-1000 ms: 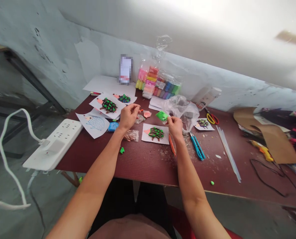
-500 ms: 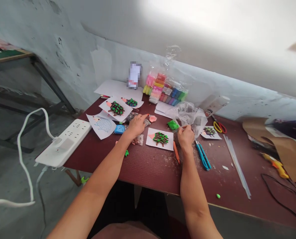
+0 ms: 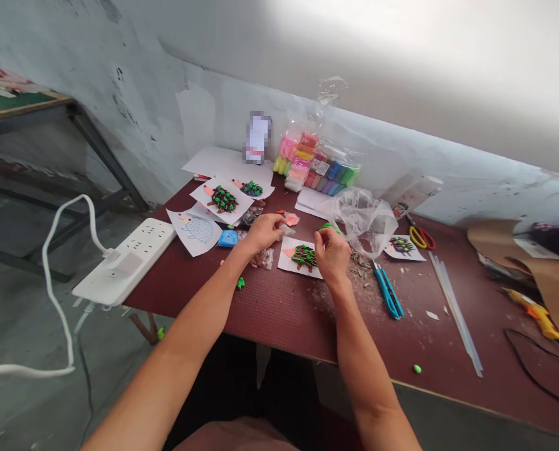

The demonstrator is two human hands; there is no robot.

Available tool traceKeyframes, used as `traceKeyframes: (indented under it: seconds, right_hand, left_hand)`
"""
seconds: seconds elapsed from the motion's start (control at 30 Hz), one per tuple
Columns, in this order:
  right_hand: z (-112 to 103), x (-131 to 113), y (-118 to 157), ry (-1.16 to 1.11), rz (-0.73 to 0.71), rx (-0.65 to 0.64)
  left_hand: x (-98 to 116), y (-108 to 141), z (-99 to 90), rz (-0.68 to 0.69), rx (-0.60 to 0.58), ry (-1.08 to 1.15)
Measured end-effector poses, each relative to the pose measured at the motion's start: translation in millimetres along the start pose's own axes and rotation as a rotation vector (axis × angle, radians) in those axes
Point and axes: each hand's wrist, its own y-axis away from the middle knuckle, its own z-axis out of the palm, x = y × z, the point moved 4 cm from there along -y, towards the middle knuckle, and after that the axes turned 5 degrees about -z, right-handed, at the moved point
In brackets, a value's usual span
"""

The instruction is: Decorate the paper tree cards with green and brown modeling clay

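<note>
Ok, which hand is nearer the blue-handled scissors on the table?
Right: the right hand sits up and to the left of the blue-handled scissors, not touching them; the left hand is much farther left.

- No wording can be read anywhere
- Beyond the left hand's fingers (image 3: 271, 226), the pixelated upright panel (image 3: 257, 138) shows nothing legible
- Beyond the right hand's fingers (image 3: 327, 239), labels on the modelling-clay packs (image 3: 321, 168) are too small to read

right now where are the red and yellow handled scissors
In the head view, the red and yellow handled scissors lie at the back of the maroon table, right of centre, just behind the small hedgehog picture on paper and right of the crumpled plastic bag.
</note>
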Motion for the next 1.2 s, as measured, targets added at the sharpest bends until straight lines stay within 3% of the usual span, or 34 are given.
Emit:
traceKeyframes:
  seconds: [0.3,0.43,0.6,0.7,0.9,1.07,1.2]
  right_hand:
    - [18.4,-20.7,12.5,0.010,-0.115,-0.193]
    - [26.5,-35.5,20.1,0.002,-0.187,-0.322]
    - [36.4,-60.1,35.6,0.007,-0.323,-0.521]
    - [42.0,-72.3,43.7,0.113,-0.377,-0.575]
    - [50.8,-86.6,50.6,0.239,-0.451,-0.577]
    - [41.1,-76.6,42.0,0.208,-0.432,-0.413]
    - [27.1,-54.7,29.7,0.139,-0.289,-0.262]
  left_hand:
    - [-3.5,-2.6,-8.9,-0.004,0.047,0.292]
    - [-11.0,-3.0,-26.5,-0.089,0.197,0.296]
    - [-16.1,-2.0,-34.5,-0.172,0.171,0.413]
    - [-13.2,-1.2,-34.1,-0.166,0.153,0.400]
    - [-8.6,-0.9,-27.3,-0.150,0.077,0.329]
    - [-2.3,0.0,-24.8,-0.084,0.008,0.301]
    - [10.4,6.8,-22.1,-0.015,-0.220,0.400]
